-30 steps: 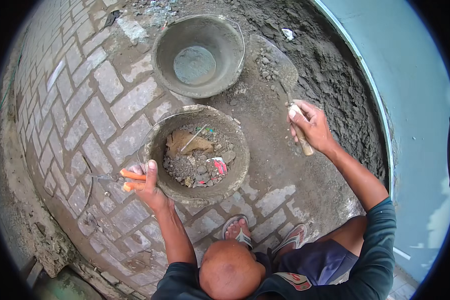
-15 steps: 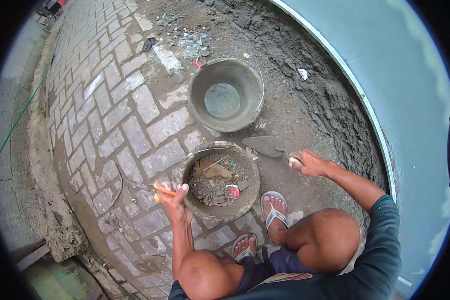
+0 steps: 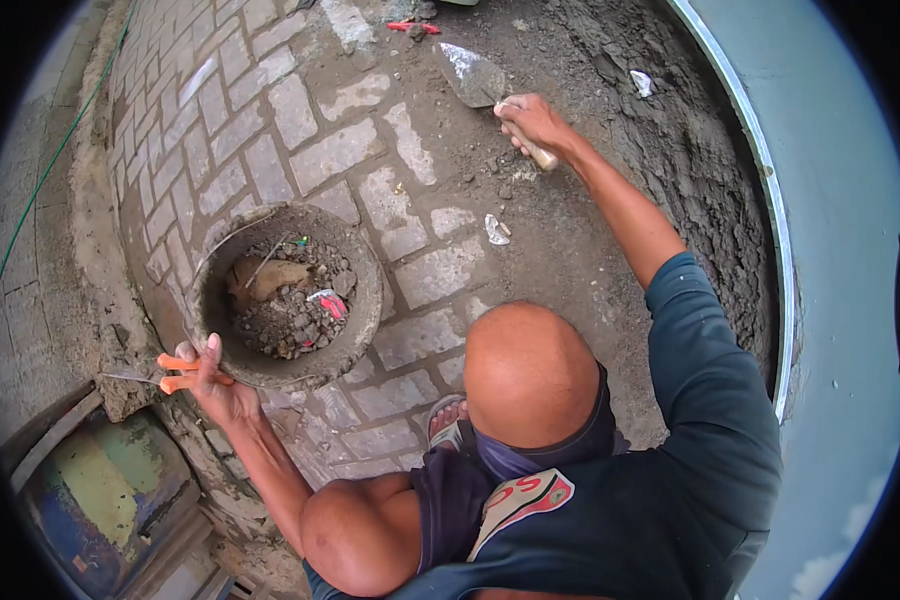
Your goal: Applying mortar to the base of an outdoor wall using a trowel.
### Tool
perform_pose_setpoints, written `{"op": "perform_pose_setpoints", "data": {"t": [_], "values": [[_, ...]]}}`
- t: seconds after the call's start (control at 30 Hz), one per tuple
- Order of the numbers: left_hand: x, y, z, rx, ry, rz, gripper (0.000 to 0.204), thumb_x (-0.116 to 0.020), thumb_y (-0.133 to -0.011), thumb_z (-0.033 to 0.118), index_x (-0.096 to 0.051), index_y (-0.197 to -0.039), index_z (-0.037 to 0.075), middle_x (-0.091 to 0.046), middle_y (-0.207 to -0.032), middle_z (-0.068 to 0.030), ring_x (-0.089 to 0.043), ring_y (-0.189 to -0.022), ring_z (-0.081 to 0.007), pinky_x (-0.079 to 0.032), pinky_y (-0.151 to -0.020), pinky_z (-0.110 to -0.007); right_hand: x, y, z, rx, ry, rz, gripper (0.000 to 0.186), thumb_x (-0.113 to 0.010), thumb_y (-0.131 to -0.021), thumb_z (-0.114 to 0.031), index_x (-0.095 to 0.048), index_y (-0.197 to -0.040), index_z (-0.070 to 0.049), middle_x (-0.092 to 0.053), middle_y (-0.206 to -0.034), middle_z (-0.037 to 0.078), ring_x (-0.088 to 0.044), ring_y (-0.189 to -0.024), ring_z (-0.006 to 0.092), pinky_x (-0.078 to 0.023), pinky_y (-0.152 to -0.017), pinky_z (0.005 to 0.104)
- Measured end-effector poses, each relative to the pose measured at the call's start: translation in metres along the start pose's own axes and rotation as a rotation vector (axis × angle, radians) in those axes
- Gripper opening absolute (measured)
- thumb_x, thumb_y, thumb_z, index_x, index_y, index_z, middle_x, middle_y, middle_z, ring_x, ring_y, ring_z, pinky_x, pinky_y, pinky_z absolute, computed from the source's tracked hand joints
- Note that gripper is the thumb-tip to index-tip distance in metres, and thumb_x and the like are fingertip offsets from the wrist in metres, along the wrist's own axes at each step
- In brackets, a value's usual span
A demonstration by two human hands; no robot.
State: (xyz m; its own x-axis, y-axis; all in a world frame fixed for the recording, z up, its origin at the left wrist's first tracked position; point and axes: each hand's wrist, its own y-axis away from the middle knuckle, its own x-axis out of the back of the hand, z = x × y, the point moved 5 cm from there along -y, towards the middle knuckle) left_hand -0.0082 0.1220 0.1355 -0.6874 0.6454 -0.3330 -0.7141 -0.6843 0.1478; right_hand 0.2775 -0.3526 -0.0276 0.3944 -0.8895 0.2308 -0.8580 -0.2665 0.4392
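Note:
My right hand [image 3: 532, 125] is closed round the wooden handle of a pointed trowel [image 3: 478, 80], whose flat metal blade points away over the dirt. My left hand [image 3: 220, 385] is closed on orange-handled tools [image 3: 177, 372]; a thin metal end sticks out to the left of them. The same hand lies against the near left rim of a mortar-caked bucket [image 3: 362, 325], thumb up beside it. Inside the bucket lie rubble [image 3: 295, 325], a brown scrap [image 3: 270, 282] and a red and white wrapper [image 3: 328, 303].
Grey pavers [image 3: 335, 155] run along the left and middle. Rough wet mortar [image 3: 710, 170] borders the blue wall [image 3: 830, 200] on the right. A red item [image 3: 413, 27] and a foil scrap [image 3: 495, 230] lie on the ground. A painted box [image 3: 100, 490] stands lower left.
The rubble bucket has shifted left with my left hand. My right hand has moved forward with the trowel. The other bucket has left its spot. My view has shifted too.

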Motion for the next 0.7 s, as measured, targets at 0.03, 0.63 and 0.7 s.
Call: {"op": "perform_pose_setpoints", "data": {"t": [0.03,0.63,0.7], "values": [[0.008,-0.006,0.011,0.016,0.022,0.024,0.032,-0.063,-0.079,-0.011,-0.046,-0.092,0.013,-0.049,-0.093,-0.0005,-0.055,-0.085,-0.0173,-0.048,-0.083,-0.031,-0.018,0.032,0.016,-0.033,-0.104,-0.155,0.025,-0.049,-0.096,-0.025,-0.059,-0.102,-0.002,-0.056,-0.072,0.002,-0.055,-0.055,0.0055,-0.045,-0.042,0.0212],[-0.140,-0.155,0.018,0.364,-0.153,-0.400,0.023,-0.054,-0.089,-0.004,-0.049,-0.109,0.005,-0.060,-0.111,-0.0153,-0.060,-0.108,-0.0270,-0.047,-0.100,-0.045,0.007,0.116,0.070,-0.176,-0.351,-0.323,0.029,-0.056,-0.094,-0.028,-0.056,-0.102,0.000,-0.056,-0.072,0.003,-0.052,-0.049,0.0088,-0.043,-0.039,0.0256],[-0.163,-0.187,-0.025,0.352,-0.147,-0.411,0.025,-0.054,-0.089,-0.003,-0.049,-0.114,0.002,-0.060,-0.115,-0.0167,-0.059,-0.110,-0.0284,-0.045,-0.102,-0.047,0.009,0.137,0.072,-0.178,-0.011,-0.390,0.030,-0.059,-0.092,-0.028,-0.054,-0.100,0.000,-0.056,-0.070,0.005,-0.051,-0.047,0.0103,-0.043,-0.043,0.0289]]}}
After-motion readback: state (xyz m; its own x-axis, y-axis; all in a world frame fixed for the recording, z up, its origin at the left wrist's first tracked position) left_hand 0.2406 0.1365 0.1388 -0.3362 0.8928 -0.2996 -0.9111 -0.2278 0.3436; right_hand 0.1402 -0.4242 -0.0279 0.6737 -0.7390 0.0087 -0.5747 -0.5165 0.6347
